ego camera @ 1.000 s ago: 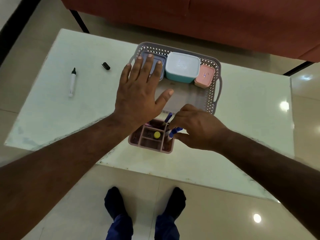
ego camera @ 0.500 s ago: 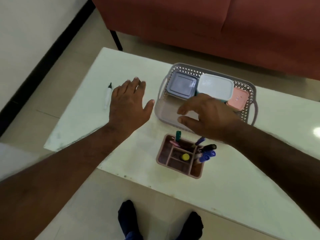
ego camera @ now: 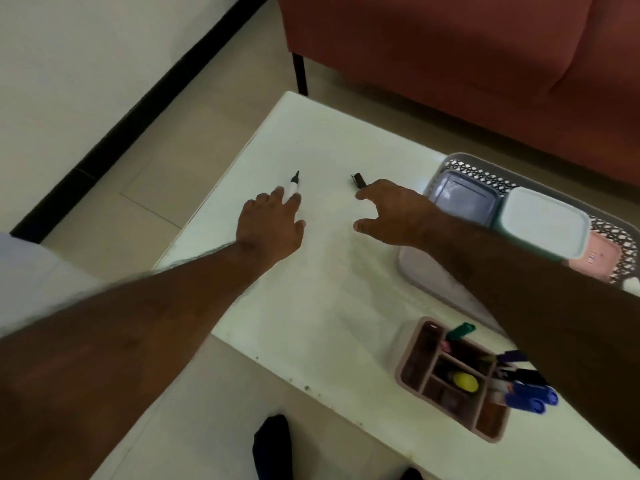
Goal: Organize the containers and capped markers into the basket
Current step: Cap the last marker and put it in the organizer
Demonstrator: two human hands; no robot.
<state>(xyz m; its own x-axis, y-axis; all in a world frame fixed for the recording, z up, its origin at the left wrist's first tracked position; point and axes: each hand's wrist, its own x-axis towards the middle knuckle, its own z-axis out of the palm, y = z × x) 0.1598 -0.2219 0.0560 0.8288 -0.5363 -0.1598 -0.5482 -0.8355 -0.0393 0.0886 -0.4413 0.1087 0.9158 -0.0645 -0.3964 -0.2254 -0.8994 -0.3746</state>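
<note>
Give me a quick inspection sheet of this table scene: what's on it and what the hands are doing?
Surface: white table.
Job's things: uncapped marker and loose black cap lie apart; basket holds three lidded containers.
Clutter: pink organizer with markers, outside the basket.
Hands: left hand fingertips at the marker; right hand open, fingertips at the cap.
Cables: nothing seen.
Surroundings: red sofa, tiled floor.
</note>
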